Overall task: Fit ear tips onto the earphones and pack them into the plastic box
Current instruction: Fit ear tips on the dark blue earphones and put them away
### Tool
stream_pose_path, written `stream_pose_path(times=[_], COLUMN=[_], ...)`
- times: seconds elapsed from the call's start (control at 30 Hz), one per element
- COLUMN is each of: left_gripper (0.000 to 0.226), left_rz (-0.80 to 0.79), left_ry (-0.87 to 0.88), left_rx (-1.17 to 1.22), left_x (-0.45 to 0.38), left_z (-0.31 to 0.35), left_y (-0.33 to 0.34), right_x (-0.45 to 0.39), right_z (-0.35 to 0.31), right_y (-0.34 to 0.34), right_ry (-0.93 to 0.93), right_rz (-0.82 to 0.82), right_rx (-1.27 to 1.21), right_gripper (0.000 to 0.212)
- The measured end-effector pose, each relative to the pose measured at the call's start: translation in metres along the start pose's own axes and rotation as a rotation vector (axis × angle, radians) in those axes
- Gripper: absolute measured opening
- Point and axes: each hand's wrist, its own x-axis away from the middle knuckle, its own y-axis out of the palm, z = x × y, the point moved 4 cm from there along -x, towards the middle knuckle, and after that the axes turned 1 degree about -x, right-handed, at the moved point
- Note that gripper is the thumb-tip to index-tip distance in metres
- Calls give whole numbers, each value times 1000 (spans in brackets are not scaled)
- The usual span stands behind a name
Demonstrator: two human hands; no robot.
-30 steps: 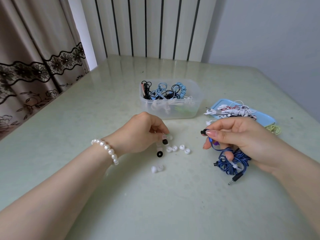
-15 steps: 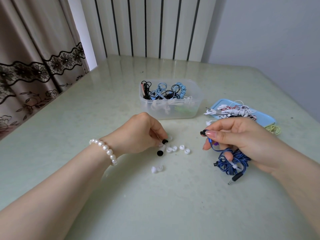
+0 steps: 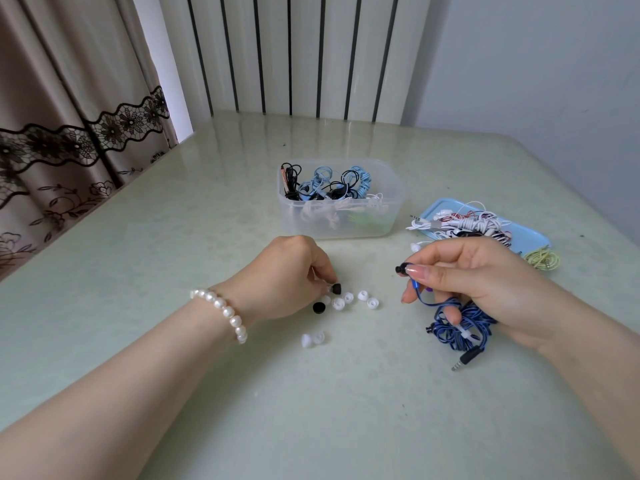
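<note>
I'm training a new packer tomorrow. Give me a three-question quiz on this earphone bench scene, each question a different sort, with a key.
1. True or false: the plastic box is empty.
2. Which hand pinches the black ear tip: A left hand, B right hand?
3. Fill in: the right hand holds the ___-corded earphones.

Key: 1 false, coiled earphones lie inside; 2 A; 3 blue.

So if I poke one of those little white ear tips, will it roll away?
Probably. The white ear tips look tiny and rounded, so likely light and quick to skid on the glossy table. They seem soft, probably squashing rather than breaking.
</note>
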Motion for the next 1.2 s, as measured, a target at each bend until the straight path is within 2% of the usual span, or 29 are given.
stream_pose_path(times=[0.4, 0.57, 0.67, 0.73, 0.77, 0.87, 0.93, 1.03, 1.2], left_gripper=[12, 6, 4, 5, 8, 14, 14, 15, 19], left_rz=[16, 53, 132, 191, 191, 74, -10, -58, -93], left_ry=[20, 34, 36, 11, -13, -73, -102, -180, -257], left_rx=[-20, 12, 54, 214, 384, 981, 1194, 1333, 1471], left_x=[1, -1, 1, 1, 2, 7, 11, 13, 11], left_z=[2, 0, -1, 1, 2, 17, 28, 35, 33], left_y=[-1, 0, -9, -16, -18, -12, -4, 5, 10], right_x=[0, 0, 0, 0, 0, -1, -1, 1, 3], right_z=[0, 0, 0, 1, 1, 1, 1, -3, -10], right_y=[0, 0, 0, -1, -1, 0, 0, 1, 0], right_ry=[3, -3, -5, -5, -12, -63, -113, -160, -186], right_rz=[3, 7, 22, 37, 45, 91, 135, 172, 159], right_rx=[4, 0, -7, -25, -38, -31, 0, 30, -87], right_gripper=[27, 26, 24, 19, 15, 8, 12, 22, 12])
